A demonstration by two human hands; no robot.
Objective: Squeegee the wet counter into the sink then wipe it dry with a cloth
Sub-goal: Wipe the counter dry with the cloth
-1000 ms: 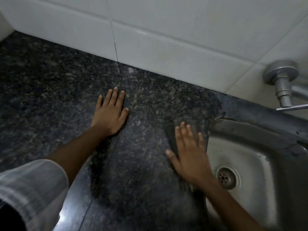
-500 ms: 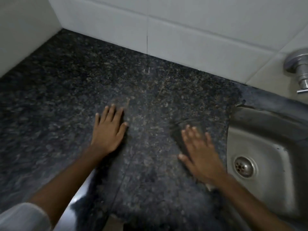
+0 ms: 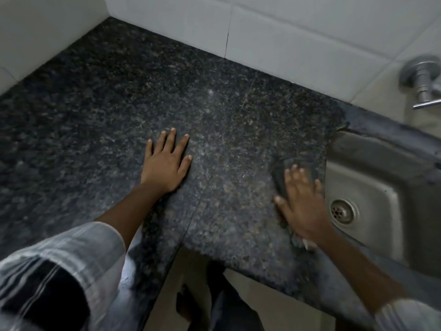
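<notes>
Cloth [image 3: 281, 174] under flat right hand [image 3: 303, 201] has slid toward 3 o'clock, now beside sink [image 3: 381, 211]; drying pass nears edge. Left hand [image 3: 167, 163] stays splayed, empty, bracing on surface [image 3: 95, 115].

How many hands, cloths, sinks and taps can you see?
Hands: 2, left hand and right hand
Cloths: 1, dark cloth under the right hand
Sinks: 1, steel sink
Taps: 1, tap
Total: 5
</notes>
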